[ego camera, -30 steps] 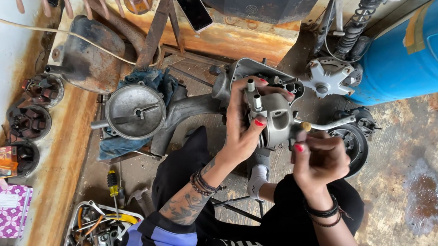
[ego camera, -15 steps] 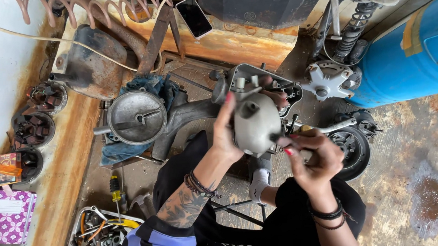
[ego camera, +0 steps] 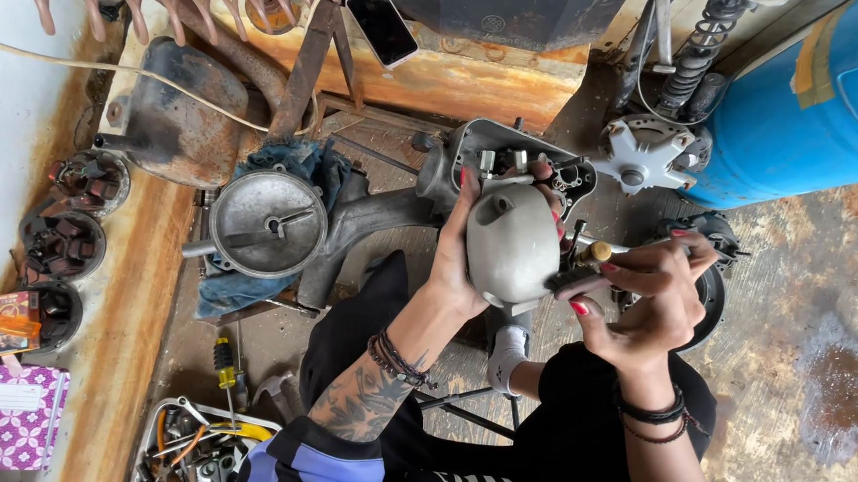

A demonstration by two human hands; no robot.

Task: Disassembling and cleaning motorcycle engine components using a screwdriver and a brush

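Two hands work one grey engine cover (ego camera: 513, 243) — left hand (ego camera: 459, 262) clasps it steady, right hand (ego camera: 646, 292) pinches a screwdriver (ego camera: 584, 264) against its edge.

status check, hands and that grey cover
Left hand grips grey cover. Right hand holds tool at its edge. Nothing between them.

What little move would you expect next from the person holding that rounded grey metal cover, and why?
Probably a small turn of the screwdriver. The left hand presses the grey cover against the engine casing, while the right hand holds the tool with its tip at the cover's right edge. The tip's exact seat is hidden, so this is only a guess.
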